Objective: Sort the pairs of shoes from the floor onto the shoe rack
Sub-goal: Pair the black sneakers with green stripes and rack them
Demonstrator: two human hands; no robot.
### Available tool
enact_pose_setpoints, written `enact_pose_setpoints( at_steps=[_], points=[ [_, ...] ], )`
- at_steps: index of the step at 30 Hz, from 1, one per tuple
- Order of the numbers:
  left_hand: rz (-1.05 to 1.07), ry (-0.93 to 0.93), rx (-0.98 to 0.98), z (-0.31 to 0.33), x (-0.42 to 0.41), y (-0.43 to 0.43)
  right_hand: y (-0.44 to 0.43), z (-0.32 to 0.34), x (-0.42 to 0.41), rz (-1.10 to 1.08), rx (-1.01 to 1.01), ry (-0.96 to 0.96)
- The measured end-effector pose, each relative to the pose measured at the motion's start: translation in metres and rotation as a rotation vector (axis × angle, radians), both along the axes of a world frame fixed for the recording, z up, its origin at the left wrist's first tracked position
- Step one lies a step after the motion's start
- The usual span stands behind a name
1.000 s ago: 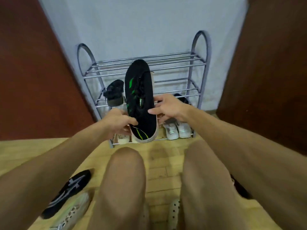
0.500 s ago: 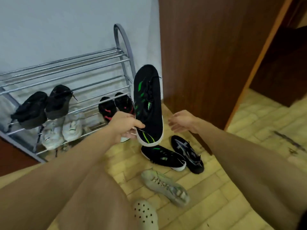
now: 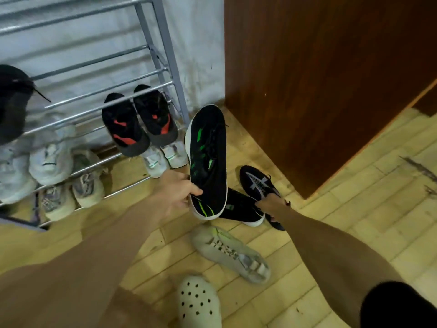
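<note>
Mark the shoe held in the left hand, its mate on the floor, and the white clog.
held shoe (image 3: pixel 208 162), head view, black upper.
mate (image 3: pixel 241 209), head view, black side.
clog (image 3: pixel 198 301), head view, holed top.

A pale block-patterned floor (image 3: pixel 354 221) is seen, on which a black shoe with green marks (image 3: pixel 238 209), a black shoe with a grey pattern (image 3: pixel 256 182), a pale grey sneaker (image 3: pixel 231 254) and a white clog (image 3: pixel 198 301) are laid. On the metal shoe rack (image 3: pixel 165 55), a black-and-red pair (image 3: pixel 123 129) is set above white sneakers (image 3: pixel 50 159).

Left hand (image 3: pixel 176 192) gripping, right hand (image 3: pixel 272 205) extended low
</note>
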State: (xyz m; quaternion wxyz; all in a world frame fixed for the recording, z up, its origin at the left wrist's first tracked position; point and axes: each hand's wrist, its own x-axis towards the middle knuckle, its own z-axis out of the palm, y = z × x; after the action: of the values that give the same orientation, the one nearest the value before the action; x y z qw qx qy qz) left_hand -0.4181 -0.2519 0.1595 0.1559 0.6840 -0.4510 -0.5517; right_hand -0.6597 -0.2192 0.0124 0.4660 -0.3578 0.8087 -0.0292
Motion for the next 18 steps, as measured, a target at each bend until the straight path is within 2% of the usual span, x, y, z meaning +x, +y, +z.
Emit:
enact_pose_setpoints(
  at_steps=[3,6,11,15,18],
  points=[
    [0.006,-0.010,0.031,-0.013,0.010,-0.008,-0.007,-0.021,0.014,-0.042,-0.020,0.056],
    [0.013,-0.022,0.045,-0.018,0.018,-0.013,-0.009,-0.032,0.030,0.038,0.025,0.105],
    [0.040,-0.033,0.031,-0.012,0.021,-0.016,0.008,-0.042,0.049,0.117,-0.016,0.226],
    [0.064,-0.002,0.008,-0.001,0.024,-0.005,0.020,-0.044,0.055,0.196,0.060,0.183],
    [0.067,0.007,-0.009,0.009,0.030,0.009,0.021,-0.032,0.055,0.231,0.018,0.162]
  ],
)
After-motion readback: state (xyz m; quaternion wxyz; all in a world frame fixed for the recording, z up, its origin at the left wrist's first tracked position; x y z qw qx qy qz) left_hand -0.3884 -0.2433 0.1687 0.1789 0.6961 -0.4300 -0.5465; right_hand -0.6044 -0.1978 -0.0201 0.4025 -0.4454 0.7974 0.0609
